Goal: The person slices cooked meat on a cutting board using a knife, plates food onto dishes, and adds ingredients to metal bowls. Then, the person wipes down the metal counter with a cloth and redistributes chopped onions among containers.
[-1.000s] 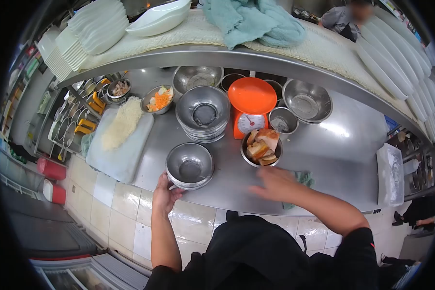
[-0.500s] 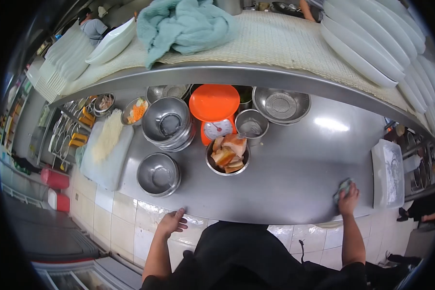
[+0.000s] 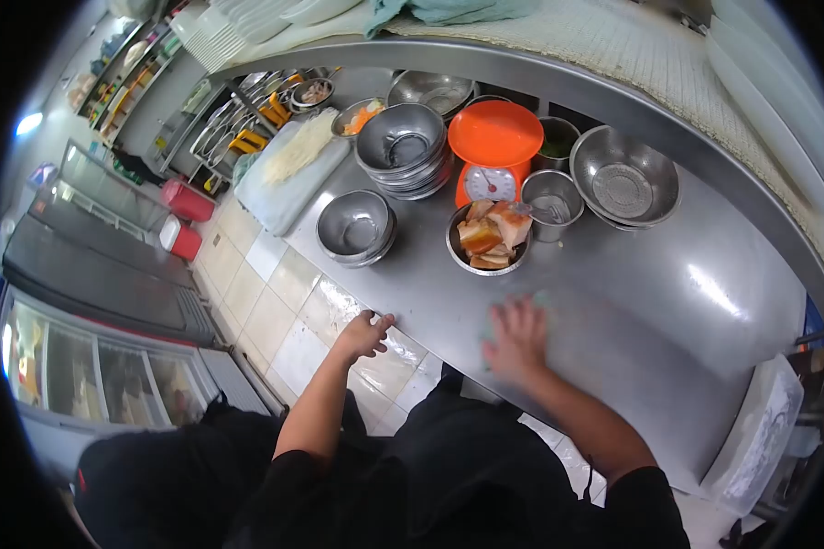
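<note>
My right hand (image 3: 519, 337), smeared by motion, presses down on the steel worktable (image 3: 632, 329) near its front edge. Greenish edges of a cloth (image 3: 542, 300) show around the fingers; the rest of it is hidden under the palm. Just beyond lies a steel bowl (image 3: 485, 267) filled with pieces of browned meat (image 3: 485, 234). My left hand (image 3: 368, 335) hangs by the table's front edge, fingers loosely bent and apart, with nothing in it. Nearest to it on the table is a short stack of steel bowls (image 3: 355, 229).
An orange scale (image 3: 493, 137) stands behind the meat, between a taller bowl stack (image 3: 401, 151) and a steel pot (image 3: 553, 203). A perforated basin (image 3: 624, 178) is right. Shredded white food covers a board (image 3: 293, 183) at left. A shelf (image 3: 613, 73) overhangs the back; a white tub (image 3: 760, 430) stands right.
My right hand has swept the cloth from the table's right end leftward to the middle, in front of the meat bowl. My view has turned left; my left hand stays by the front edge.
</note>
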The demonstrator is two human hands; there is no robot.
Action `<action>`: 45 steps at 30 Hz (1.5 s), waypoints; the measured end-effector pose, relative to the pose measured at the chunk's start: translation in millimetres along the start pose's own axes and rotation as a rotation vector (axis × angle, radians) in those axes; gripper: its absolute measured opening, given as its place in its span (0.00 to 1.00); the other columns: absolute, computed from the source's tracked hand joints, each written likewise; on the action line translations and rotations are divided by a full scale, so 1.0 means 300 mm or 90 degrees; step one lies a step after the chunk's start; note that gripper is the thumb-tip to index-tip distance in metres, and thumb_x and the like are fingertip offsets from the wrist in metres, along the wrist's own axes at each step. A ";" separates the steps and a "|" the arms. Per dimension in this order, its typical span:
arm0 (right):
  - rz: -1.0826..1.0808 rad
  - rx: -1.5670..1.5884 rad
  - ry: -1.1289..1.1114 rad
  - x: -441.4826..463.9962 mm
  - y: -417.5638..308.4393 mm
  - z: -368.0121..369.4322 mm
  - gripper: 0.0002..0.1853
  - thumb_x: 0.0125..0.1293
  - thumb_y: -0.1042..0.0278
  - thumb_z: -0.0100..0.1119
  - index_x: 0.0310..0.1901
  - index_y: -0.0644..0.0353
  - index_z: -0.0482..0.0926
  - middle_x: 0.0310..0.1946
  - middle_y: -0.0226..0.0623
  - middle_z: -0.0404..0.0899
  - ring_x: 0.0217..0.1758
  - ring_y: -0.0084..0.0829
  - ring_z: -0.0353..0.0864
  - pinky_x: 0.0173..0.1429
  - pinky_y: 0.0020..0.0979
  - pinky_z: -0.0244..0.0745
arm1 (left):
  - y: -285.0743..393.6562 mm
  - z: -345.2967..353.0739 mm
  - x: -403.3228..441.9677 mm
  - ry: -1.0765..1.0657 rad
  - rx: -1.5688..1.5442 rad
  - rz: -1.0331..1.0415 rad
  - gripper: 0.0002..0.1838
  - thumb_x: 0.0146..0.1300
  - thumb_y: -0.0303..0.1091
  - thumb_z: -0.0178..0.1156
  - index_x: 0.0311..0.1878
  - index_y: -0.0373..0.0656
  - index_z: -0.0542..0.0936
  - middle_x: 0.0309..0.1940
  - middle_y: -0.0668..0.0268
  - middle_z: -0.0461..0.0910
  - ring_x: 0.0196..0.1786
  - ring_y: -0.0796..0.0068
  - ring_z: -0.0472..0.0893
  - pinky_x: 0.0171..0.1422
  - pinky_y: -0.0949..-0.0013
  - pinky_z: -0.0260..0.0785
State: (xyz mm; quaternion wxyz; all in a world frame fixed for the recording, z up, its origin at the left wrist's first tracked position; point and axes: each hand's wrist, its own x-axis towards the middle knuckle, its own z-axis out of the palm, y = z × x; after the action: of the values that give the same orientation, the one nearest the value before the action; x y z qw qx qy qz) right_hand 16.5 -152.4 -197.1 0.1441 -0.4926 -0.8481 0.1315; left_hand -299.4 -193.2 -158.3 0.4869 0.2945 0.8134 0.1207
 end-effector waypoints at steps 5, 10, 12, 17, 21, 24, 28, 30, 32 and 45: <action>-0.144 0.083 0.017 -0.176 0.137 -0.101 0.27 0.53 0.63 0.65 0.58 0.53 0.75 0.63 0.41 0.69 0.71 0.53 0.60 0.73 0.58 0.53 | -0.019 0.063 -0.054 0.029 -0.020 0.018 0.44 0.70 0.56 0.58 0.76 0.36 0.54 0.46 0.51 0.82 0.36 0.67 0.86 0.35 0.66 0.77; 0.102 -0.093 0.159 -0.514 0.712 -0.321 0.27 0.57 0.63 0.62 0.60 0.57 0.72 0.64 0.48 0.69 0.67 0.56 0.65 0.70 0.55 0.59 | -0.104 0.081 -0.054 -0.052 0.043 0.036 0.35 0.70 0.53 0.58 0.69 0.34 0.67 0.46 0.55 0.82 0.37 0.68 0.86 0.36 0.68 0.77; 0.250 -0.175 0.200 -0.633 0.947 -0.374 0.28 0.61 0.61 0.59 0.64 0.56 0.70 0.66 0.49 0.67 0.69 0.55 0.63 0.72 0.54 0.57 | -0.108 0.079 -0.111 -0.089 0.071 0.056 0.30 0.71 0.52 0.57 0.64 0.34 0.73 0.46 0.57 0.83 0.38 0.68 0.86 0.38 0.69 0.77; 0.631 -0.226 0.144 -0.610 0.926 -0.449 0.30 0.67 0.57 0.53 0.70 0.51 0.64 0.71 0.45 0.62 0.74 0.53 0.57 0.75 0.56 0.52 | -0.049 0.078 -0.263 -0.166 0.062 0.121 0.28 0.72 0.50 0.57 0.63 0.34 0.73 0.44 0.59 0.84 0.37 0.71 0.85 0.37 0.70 0.76; 0.639 -0.236 0.125 -0.557 0.825 -0.338 0.33 0.65 0.54 0.53 0.72 0.49 0.61 0.74 0.43 0.58 0.75 0.57 0.53 0.75 0.60 0.50 | -0.012 0.083 -0.262 -0.227 0.100 0.159 0.30 0.70 0.52 0.58 0.62 0.34 0.74 0.40 0.61 0.83 0.33 0.76 0.83 0.33 0.72 0.73; 0.433 -0.242 0.073 -0.553 0.670 -0.297 0.34 0.62 0.56 0.55 0.71 0.50 0.62 0.73 0.45 0.59 0.74 0.61 0.53 0.75 0.59 0.51 | 0.042 0.080 -0.208 -0.301 0.151 0.187 0.27 0.70 0.49 0.58 0.60 0.35 0.76 0.39 0.61 0.84 0.32 0.76 0.83 0.35 0.71 0.74; 0.311 -0.218 0.125 -0.708 0.834 -0.298 0.34 0.61 0.57 0.55 0.71 0.51 0.64 0.72 0.47 0.61 0.73 0.62 0.55 0.75 0.58 0.52 | 0.135 0.046 -0.178 -0.337 0.219 0.240 0.25 0.71 0.46 0.57 0.60 0.35 0.76 0.39 0.60 0.85 0.30 0.76 0.83 0.36 0.72 0.73; 0.480 -0.245 0.174 -0.700 0.914 -0.333 0.32 0.63 0.57 0.54 0.69 0.52 0.65 0.70 0.48 0.64 0.71 0.60 0.59 0.74 0.56 0.56 | 0.156 0.033 -0.155 -0.338 0.216 0.264 0.25 0.70 0.46 0.58 0.60 0.35 0.76 0.38 0.60 0.85 0.30 0.75 0.83 0.36 0.71 0.73; 0.719 -0.214 0.182 -0.502 0.839 -0.402 0.29 0.64 0.56 0.54 0.67 0.54 0.67 0.67 0.49 0.67 0.67 0.57 0.65 0.71 0.53 0.60 | 0.151 0.018 -0.130 -0.335 0.206 0.284 0.25 0.70 0.46 0.58 0.59 0.35 0.76 0.37 0.61 0.85 0.31 0.75 0.83 0.37 0.71 0.73; 0.109 -0.500 0.283 0.180 1.659 -0.475 0.15 0.69 0.65 0.52 0.53 0.60 0.79 0.36 0.48 0.81 0.40 0.42 0.80 0.47 0.42 0.73 | 0.175 0.096 -0.170 -0.322 0.248 0.226 0.27 0.70 0.52 0.58 0.60 0.38 0.77 0.38 0.58 0.86 0.31 0.71 0.84 0.43 0.66 0.76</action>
State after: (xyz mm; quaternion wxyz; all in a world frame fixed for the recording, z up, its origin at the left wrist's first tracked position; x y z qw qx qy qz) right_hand 441.2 145.3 -240.9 0.1135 -0.5947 -0.7382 -0.2974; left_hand -237.6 -184.4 -110.5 0.5788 0.5391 0.6111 -0.0306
